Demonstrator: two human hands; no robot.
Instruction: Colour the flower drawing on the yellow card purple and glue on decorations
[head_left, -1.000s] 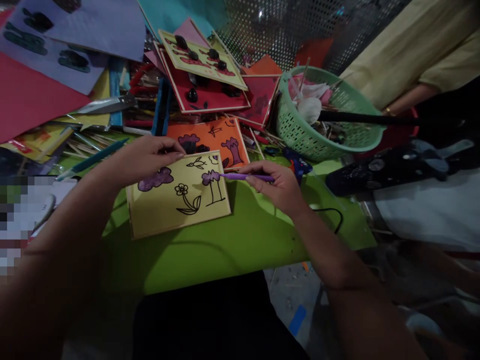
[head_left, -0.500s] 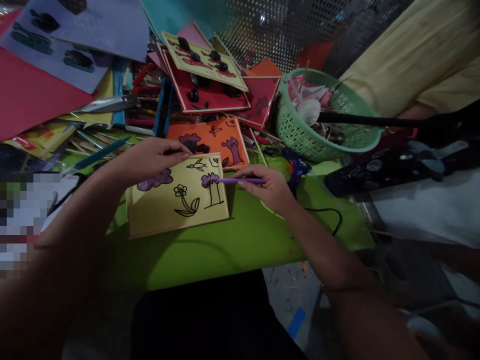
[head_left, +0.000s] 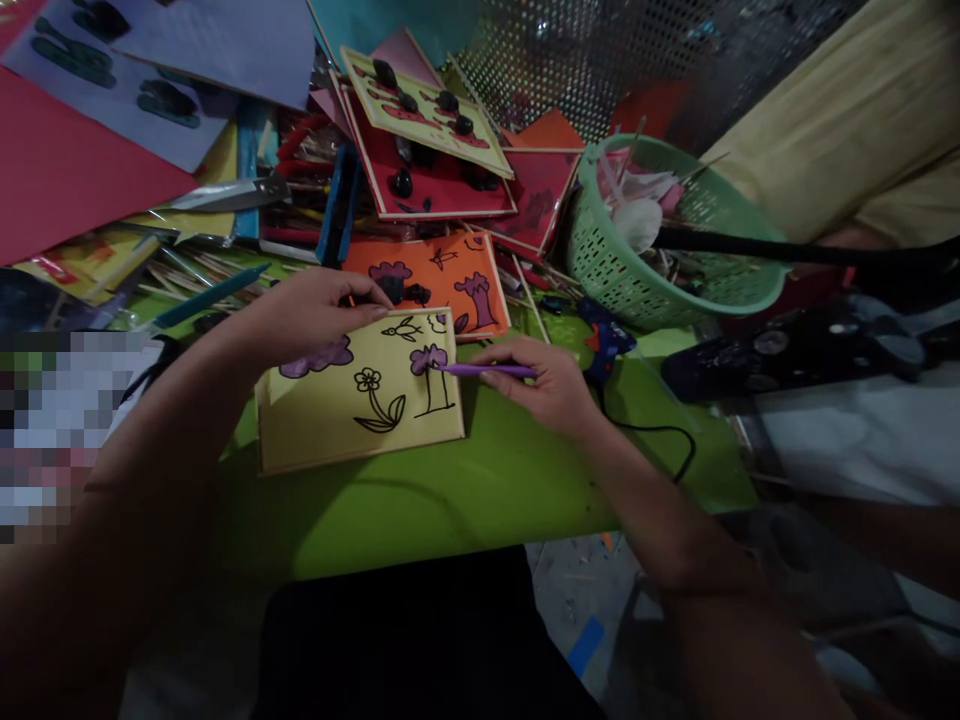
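A yellow picture card [head_left: 315, 430] in a thin wooden frame lies on the green tabletop, with black line drawings of a bird, a flower and a tree. Its cloud and the treetop are filled in purple. My left hand [head_left: 311, 315] lies over the card's top edge, fingers stretched out, covering part of the cloud. Pinched in my right hand [head_left: 551, 385] is a purple felt-tip pen [head_left: 476, 370], held nearly level. Its tip is at the tree, just under the treetop. An orange picture card [head_left: 442, 270] lies partly behind the yellow one.
Behind are stacked framed cards [head_left: 431, 115], scissors [head_left: 225, 193], a teal pen [head_left: 214, 297] and thin sticks. A green basket [head_left: 675, 270] holds scraps at the right. Beside it lie a dark blue tool [head_left: 607, 335] with a black cord [head_left: 682, 432] and a person's pale sleeve [head_left: 810, 120].
The pen tip has moved slightly down from the purple treetop towards the trunk. The whole view has shifted a little; my left hand stays on the card.
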